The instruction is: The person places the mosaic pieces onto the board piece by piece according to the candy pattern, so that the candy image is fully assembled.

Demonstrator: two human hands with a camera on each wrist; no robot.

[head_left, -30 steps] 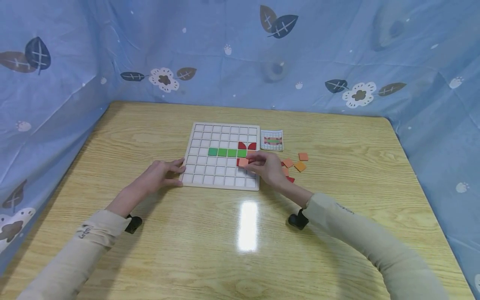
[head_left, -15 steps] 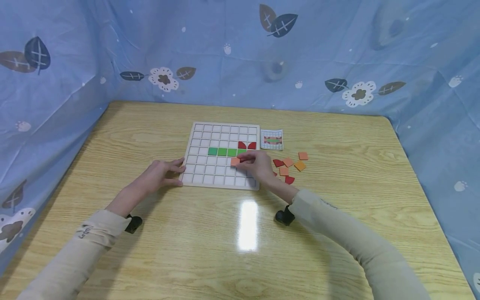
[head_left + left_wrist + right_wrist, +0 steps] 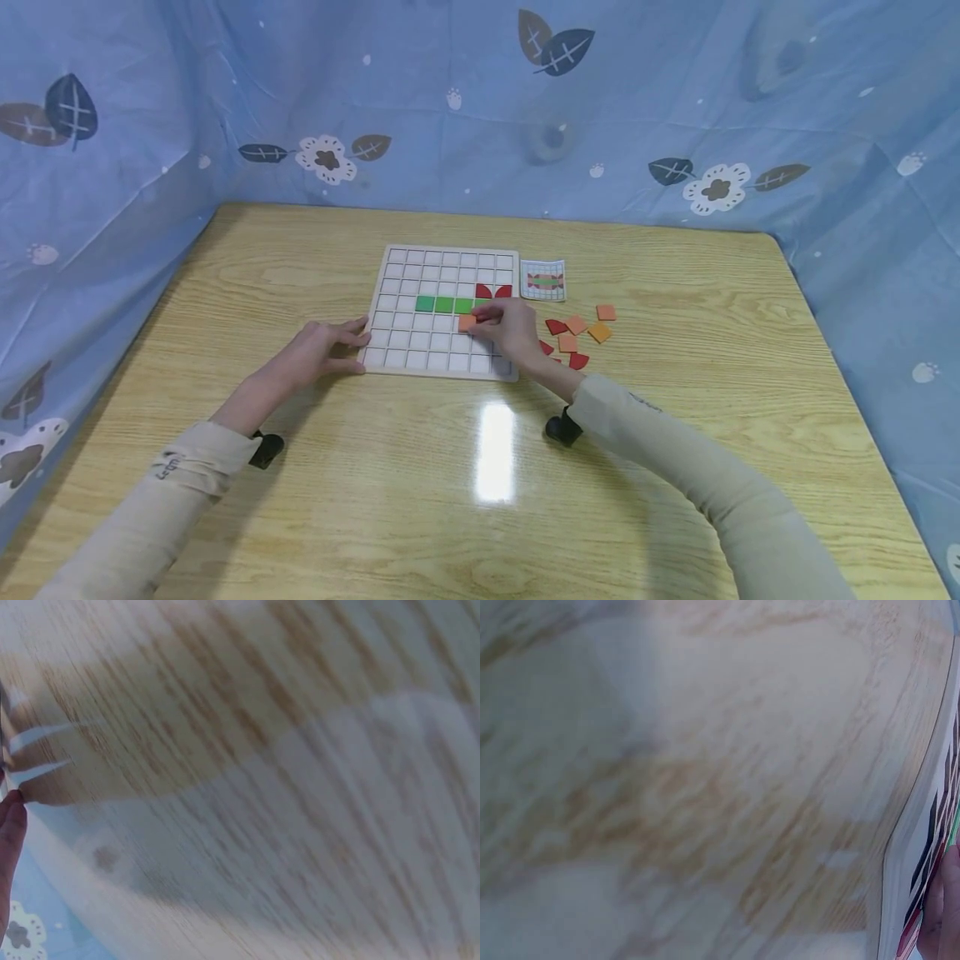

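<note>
A pale square grid board lies on the table. My left hand rests its fingertips and thumb along the board's left edge; its fingers show at the left rim of the left wrist view. Over the board's right half, my right hand pinches an orange square tile at a cell just below the green row. Green square tiles sit in that row, partly covered by the hand. Above its right end are two red quarter-round tiles. The right hand hides the cells beneath it.
Beside the board's upper right lies a small pattern card. Loose orange tiles and red quarter-round tiles are scattered right of the board, with a yellow-orange tile among them. A blue patterned cloth surrounds the table.
My right hand has moved left across the board with the orange tile, from the right columns to a cell below the green row. The left hand has stayed still.
</note>
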